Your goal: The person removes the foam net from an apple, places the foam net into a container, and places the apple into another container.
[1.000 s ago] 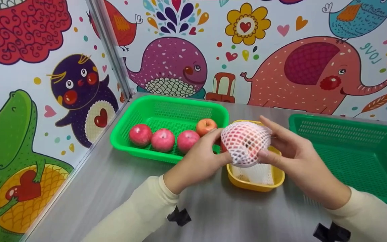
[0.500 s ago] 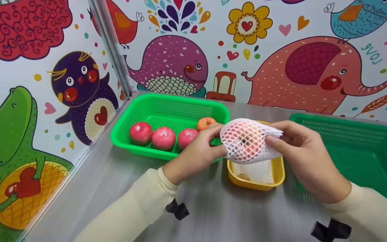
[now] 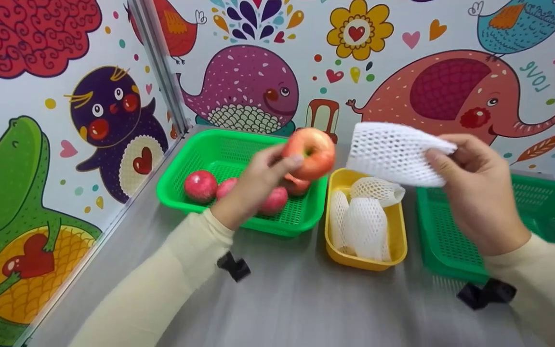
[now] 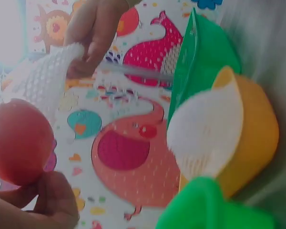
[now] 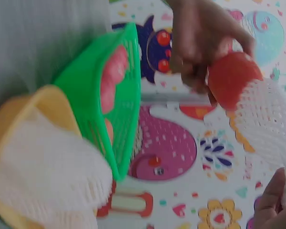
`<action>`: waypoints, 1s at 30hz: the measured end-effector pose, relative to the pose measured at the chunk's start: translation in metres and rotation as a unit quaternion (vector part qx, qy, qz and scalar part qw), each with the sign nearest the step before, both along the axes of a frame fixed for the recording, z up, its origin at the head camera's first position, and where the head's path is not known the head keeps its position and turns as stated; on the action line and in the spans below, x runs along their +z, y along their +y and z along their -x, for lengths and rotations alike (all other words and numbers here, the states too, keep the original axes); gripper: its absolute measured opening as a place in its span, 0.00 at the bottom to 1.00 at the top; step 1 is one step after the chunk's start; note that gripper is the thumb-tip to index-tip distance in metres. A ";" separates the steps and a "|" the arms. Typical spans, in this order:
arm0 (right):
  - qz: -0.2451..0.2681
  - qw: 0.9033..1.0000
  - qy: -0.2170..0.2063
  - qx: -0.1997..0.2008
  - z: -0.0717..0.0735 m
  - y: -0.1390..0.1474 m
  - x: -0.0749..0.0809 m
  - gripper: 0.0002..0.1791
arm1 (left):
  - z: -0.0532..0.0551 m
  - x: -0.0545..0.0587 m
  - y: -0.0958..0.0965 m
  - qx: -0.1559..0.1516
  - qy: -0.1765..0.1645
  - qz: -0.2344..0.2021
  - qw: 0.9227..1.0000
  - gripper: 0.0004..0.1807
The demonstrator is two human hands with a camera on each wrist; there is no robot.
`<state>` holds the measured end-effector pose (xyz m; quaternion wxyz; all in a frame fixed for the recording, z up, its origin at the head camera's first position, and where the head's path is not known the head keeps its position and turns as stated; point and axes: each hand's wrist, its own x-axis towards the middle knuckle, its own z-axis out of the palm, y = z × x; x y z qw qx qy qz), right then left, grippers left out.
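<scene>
My left hand (image 3: 258,180) grips a bare red-orange apple (image 3: 312,153) above the right end of the green basket (image 3: 171,200). Its stem hollow faces the head camera. Between thumb and fingers of my right hand (image 3: 484,193) is pinched the end of a white foam fruit net (image 3: 393,154), raised over the yellow container (image 3: 365,262). In the head view the net stands apart from the apple, its wide end toward it. The left wrist view shows the net (image 4: 43,78) behind the apple (image 4: 21,143), overlapping it.
Several apples, one a red apple (image 3: 201,186), lie in the left green basket. White foam nets (image 3: 366,226) fill the yellow container. A darker green basket (image 3: 455,241) stands at the right, partly behind my right hand. A cartoon-printed wall (image 3: 253,91) rises behind.
The foam net has come off the apple. My left hand has lifted the apple up and left; my right hand has drawn the net up and right.
</scene>
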<state>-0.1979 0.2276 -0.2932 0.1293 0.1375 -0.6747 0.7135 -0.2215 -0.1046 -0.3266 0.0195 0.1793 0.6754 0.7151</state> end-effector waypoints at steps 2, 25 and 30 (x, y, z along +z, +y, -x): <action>-0.063 0.998 0.005 -0.030 0.011 0.006 -0.001 0.19 | 0.014 0.003 -0.016 0.037 -0.005 -0.001 0.999 0.29; -0.631 0.764 -0.004 0.133 0.067 -0.012 -0.057 0.20 | 0.132 -0.028 -0.106 0.131 -0.150 0.489 0.850 0.14; -0.661 0.709 -0.086 0.231 0.064 -0.029 -0.057 0.30 | 0.136 -0.012 -0.101 0.086 -0.159 0.551 0.815 0.09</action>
